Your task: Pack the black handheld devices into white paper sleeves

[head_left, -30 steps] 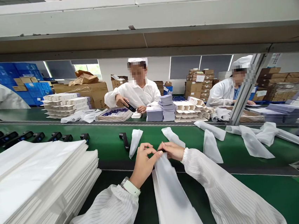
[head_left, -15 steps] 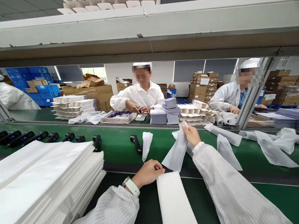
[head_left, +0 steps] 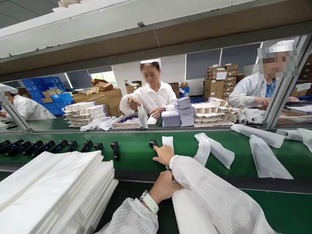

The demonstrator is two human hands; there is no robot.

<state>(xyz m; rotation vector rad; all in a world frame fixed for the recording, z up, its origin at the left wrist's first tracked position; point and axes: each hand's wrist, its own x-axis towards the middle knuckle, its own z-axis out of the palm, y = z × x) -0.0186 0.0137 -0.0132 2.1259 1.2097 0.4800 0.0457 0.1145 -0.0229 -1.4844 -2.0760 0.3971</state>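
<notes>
My right hand [head_left: 163,154] reaches over the green belt, its fingers apart at the near end of a black device [head_left: 153,143]. Just right of that device lies a narrow white sleeve [head_left: 167,141], partly behind the hand. My left hand [head_left: 165,185] rests at the far end of a white sheet stack [head_left: 194,216], below my right wrist; its fingertips are partly hidden by the right sleeve. More translucent white sleeves [head_left: 222,154] lie on the belt to the right. A row of black devices [head_left: 39,147] runs along the belt to the left.
A tall pile of large white sheets [head_left: 49,189] fills the left foreground. Across the belt [head_left: 138,163], a person [head_left: 151,99] in white works beside purple booklets [head_left: 184,110] and white cartons [head_left: 212,111]. A shelf [head_left: 136,30] spans overhead. Other people sit left and right.
My right hand has let go of the translucent sleeve and moved left to the black device. That sleeve now lies on the belt. The view has shifted and tilted. The person opposite now lifts a white sleeve.
</notes>
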